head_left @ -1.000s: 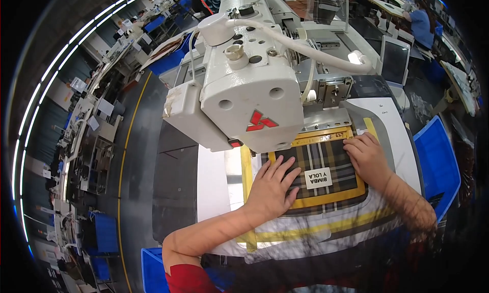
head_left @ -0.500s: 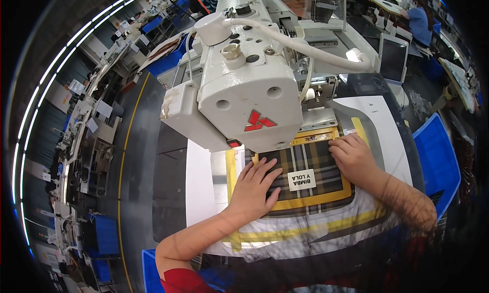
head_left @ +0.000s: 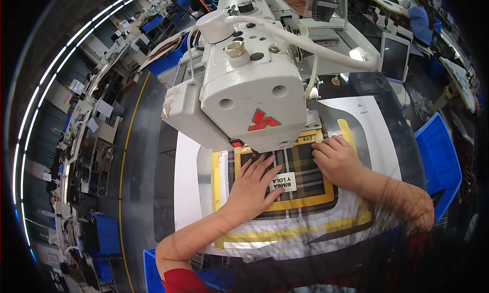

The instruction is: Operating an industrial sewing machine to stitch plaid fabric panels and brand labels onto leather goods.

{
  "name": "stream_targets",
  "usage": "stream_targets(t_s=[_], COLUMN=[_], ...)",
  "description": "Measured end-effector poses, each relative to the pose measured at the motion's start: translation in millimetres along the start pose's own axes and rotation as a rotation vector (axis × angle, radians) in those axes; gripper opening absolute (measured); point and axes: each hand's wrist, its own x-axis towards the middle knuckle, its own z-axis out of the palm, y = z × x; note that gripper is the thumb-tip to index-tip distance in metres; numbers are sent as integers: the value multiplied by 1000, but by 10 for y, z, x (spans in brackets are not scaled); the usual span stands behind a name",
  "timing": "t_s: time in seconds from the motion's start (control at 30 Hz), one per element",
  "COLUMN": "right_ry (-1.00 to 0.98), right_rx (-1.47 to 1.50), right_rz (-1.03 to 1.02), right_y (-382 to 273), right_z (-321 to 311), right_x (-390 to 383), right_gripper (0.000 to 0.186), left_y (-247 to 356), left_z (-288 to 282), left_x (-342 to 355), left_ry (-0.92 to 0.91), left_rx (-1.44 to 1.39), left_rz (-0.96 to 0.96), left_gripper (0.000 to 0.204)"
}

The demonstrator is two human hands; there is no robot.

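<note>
Pressing plaid fabric (head_left: 300, 173) flat, label (head_left: 283, 182) crosswise.

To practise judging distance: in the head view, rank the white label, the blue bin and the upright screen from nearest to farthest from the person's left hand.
From the left hand:
1. White label, touching the fingertips, on the plaid fabric.
2. Blue bin, far right of the table.
3. Upright screen, upper right, behind the sewing machine.

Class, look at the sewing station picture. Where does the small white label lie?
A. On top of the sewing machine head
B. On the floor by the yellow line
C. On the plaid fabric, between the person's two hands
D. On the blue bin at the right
C: the white label lies on the plaid fabric, with the left hand touching its left edge and the right hand resting apart to its right.
</note>
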Motion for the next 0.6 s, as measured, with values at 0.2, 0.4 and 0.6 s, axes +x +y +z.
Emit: stream_targets(t_s=[0.2, 0.4, 0.6], right_ry=[-3, -56, -35], right_rx=[19, 77, 153], right_rz=[-27, -29, -52], right_y=[80, 132, 193], right_z=[49, 67, 167], right_x=[-49, -98, -168], right_gripper=[15, 23, 25], left_y=[165, 239, 259], left_z=[135, 240, 328], left_x=[248, 351, 427], left_ry=[11, 17, 5], left_rx=[-19, 5, -8], left_rz=[42, 45, 23], left_gripper=[53, 55, 55])
